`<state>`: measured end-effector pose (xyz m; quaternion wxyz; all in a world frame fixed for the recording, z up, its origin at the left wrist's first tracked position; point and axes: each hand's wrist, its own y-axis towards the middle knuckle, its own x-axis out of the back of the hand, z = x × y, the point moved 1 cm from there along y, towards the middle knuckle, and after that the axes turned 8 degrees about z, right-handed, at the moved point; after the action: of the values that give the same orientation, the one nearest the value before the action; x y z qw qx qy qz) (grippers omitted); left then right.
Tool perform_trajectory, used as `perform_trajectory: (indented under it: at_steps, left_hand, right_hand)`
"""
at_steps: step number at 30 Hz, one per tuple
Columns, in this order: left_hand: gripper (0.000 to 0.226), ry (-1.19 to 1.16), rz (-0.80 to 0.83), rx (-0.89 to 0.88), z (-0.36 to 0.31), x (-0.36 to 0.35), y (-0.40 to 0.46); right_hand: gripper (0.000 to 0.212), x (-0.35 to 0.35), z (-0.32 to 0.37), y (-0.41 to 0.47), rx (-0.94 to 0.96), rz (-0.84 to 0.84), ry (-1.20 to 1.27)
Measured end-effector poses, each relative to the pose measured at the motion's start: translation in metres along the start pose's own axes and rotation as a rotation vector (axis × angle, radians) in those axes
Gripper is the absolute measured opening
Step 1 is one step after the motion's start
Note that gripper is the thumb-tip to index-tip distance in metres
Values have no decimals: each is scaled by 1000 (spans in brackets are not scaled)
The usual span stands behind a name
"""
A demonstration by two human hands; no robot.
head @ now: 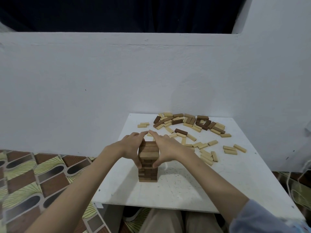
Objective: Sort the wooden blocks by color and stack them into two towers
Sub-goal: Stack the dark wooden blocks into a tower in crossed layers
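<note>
Grip: left hand (133, 147) and right hand (165, 147), fingers straight, press brown tower (148, 163) sides; loose blocks (190, 130) at 1 o'clock on tabletop (176, 190).

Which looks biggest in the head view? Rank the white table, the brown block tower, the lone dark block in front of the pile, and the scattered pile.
1. white table
2. scattered pile
3. brown block tower, though its nearness to the camera inflates it
4. lone dark block

Home room, patterned floor mat (33, 179), white wall (101, 81)
</note>
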<state>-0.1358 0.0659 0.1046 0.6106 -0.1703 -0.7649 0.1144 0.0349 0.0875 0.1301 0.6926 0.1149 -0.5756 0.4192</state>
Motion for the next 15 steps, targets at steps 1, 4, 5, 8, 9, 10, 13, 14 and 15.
perform_trajectory:
  at_steps: [1, 4, 5, 8, 9, 10, 13, 14, 15]
  left_hand:
    - [134, -1, -1, -3, 0, -1, 1]
    - [131, -8, -9, -11, 0, -1, 3]
    - [131, -13, -12, -12, 0, -2, 3]
    - [130, -19, -11, -13, 1, -2, 5]
    - [131, -19, -9, -14, 1, -2, 6]
    - [131, -22, -7, -14, 1, -2, 6]
    - [132, -40, -7, -7, 0, -2, 5]
    - [131, -47, -8, -6, 0, -2, 5]
    - [131, -55, -11, -4, 0, -3, 5]
  right_hand:
    - [124, 1, 1, -1, 1, -3, -4]
    - [119, 3, 1, -2, 8, -12, -7]
    - [118, 4, 2, -2, 8, -16, -6]
    - [116, 3, 1, 0, 10, -23, -1]
    - [116, 3, 1, -1, 11, -23, 0]
    - [116, 4, 1, -1, 13, -22, 1]
    - [116, 4, 1, -2, 10, -18, 15]
    - [115, 4, 2, -2, 13, -19, 15]
    - [115, 4, 2, -1, 16, -23, 13]
